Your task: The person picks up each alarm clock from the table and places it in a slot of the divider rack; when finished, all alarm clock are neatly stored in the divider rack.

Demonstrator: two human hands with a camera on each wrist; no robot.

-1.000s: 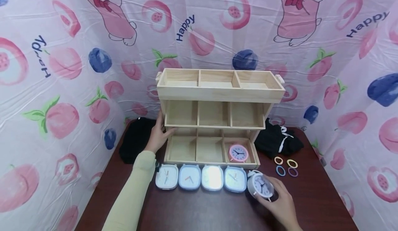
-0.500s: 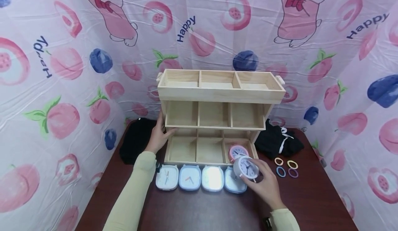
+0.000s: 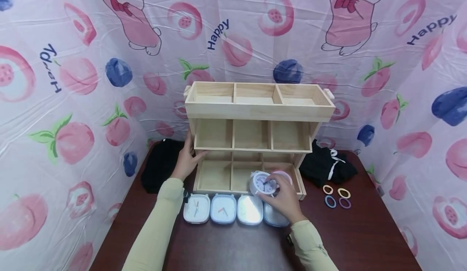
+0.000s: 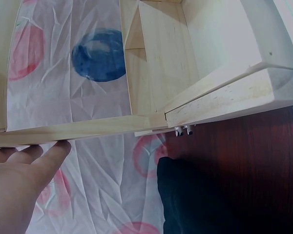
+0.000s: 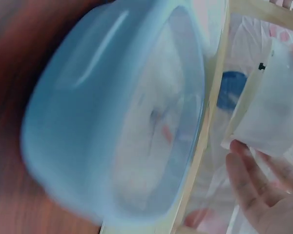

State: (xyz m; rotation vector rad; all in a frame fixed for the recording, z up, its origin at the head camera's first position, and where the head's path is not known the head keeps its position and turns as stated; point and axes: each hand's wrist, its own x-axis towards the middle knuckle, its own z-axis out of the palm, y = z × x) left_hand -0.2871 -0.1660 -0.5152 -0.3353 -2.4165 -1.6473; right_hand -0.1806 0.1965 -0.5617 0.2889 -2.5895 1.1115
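plainly white clock (image 3: 262,184), round-faced, dark-numbered

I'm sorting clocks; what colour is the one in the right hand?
The held clock looks white, clearest in the head view.

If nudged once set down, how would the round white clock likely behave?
The round white clock looks hard-cased, so it's likely stiff. Its round body might roll or tip. Held by the right hand alone, it's probably fairly light.
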